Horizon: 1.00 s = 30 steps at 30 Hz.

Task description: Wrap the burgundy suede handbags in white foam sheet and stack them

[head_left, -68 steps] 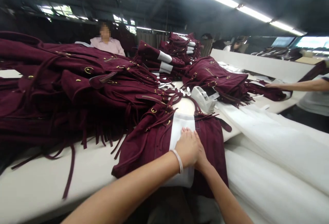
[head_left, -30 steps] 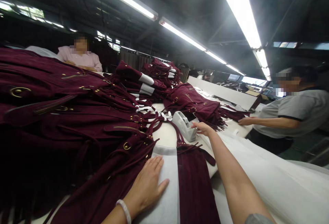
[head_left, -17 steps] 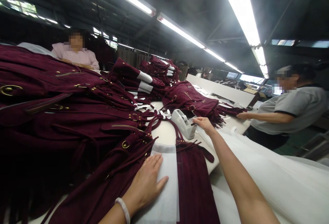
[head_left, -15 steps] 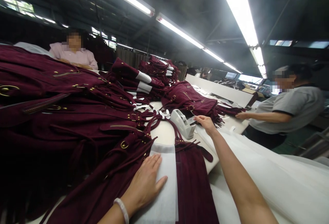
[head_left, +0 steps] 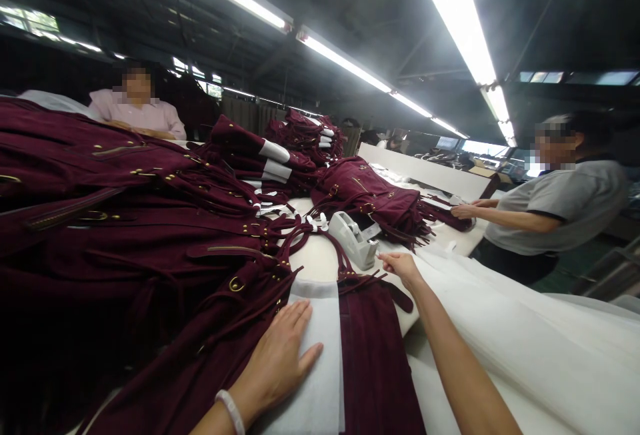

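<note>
My left hand (head_left: 283, 355) lies flat with spread fingers on a strip of white paper (head_left: 320, 335). The paper rests on a maroon suede-like bag (head_left: 380, 355) in front of me. My right hand (head_left: 400, 267) is closed in a pinch at the front end of a pale grey tape dispenser (head_left: 353, 242), on a small end of tape that barely shows. The dispenser stands just past the bag's top, beside its looped handle (head_left: 345, 255), which has white wrapping on part of it.
More maroon bags (head_left: 165, 242) are heaped on my left, with others (head_left: 367, 188) beyond the dispenser. White sheet material (head_left: 510, 328) spreads on the right. One co-worker (head_left: 565, 202) handles a bag at the right; another person (head_left: 137, 108) is behind the heap.
My right hand has come lower and closer to the dispenser's front edge. My left hand stays flat on the paper. The co-worker at the right now has both hands at a bag.
</note>
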Available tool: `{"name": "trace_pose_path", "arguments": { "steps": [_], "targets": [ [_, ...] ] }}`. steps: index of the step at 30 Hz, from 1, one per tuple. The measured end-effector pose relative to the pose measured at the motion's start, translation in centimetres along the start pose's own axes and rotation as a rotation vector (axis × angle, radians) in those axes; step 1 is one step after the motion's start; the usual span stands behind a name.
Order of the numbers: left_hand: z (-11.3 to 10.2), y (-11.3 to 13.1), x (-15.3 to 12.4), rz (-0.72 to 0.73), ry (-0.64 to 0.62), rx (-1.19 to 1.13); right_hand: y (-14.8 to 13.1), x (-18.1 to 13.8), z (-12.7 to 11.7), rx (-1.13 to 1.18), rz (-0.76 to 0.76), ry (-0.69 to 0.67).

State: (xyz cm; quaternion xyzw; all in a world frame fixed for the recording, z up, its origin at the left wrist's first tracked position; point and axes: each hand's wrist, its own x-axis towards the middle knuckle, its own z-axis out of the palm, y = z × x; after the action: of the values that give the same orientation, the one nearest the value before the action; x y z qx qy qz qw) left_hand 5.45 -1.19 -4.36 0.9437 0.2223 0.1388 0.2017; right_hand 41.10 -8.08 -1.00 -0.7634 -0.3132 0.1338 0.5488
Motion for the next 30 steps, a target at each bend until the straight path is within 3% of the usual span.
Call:
{"name": "trace_pose_path", "arguments": {
  "steps": [7,12,15,18,20,24,30],
  "targets": [
    [-0.3,0.4,-0.1,0.003,0.016,0.006,1.6,-0.4,0.2,-0.23,0.081,0.194],
    [-0.1,0.4,-0.1,0.006,0.017,0.01,-1.5,-3.5,0.0,-0.259,-0.054,0.295],
    [0.2,0.3,-0.1,0.003,0.031,0.007,-4.6,-8.0,2.5,0.024,-0.164,0.174],
    [0.2,0.3,-0.2,0.01,0.041,0.0,-6.3,-13.1,6.5,0.212,-0.088,-0.028],
    [0.2,0.3,-0.3,0.026,0.055,-0.007,-6.4,-15.7,9.0,0.268,-0.007,-0.082],
    [0.2,0.2,-0.4,0.053,0.075,-0.028,-5.5,-17.8,11.9,0.355,0.122,-0.016],
    [0.6,-0.1,-0.4,0.077,0.121,-0.038,-6.6,-17.0,12.6,0.471,0.296,0.107]
  ]
}}
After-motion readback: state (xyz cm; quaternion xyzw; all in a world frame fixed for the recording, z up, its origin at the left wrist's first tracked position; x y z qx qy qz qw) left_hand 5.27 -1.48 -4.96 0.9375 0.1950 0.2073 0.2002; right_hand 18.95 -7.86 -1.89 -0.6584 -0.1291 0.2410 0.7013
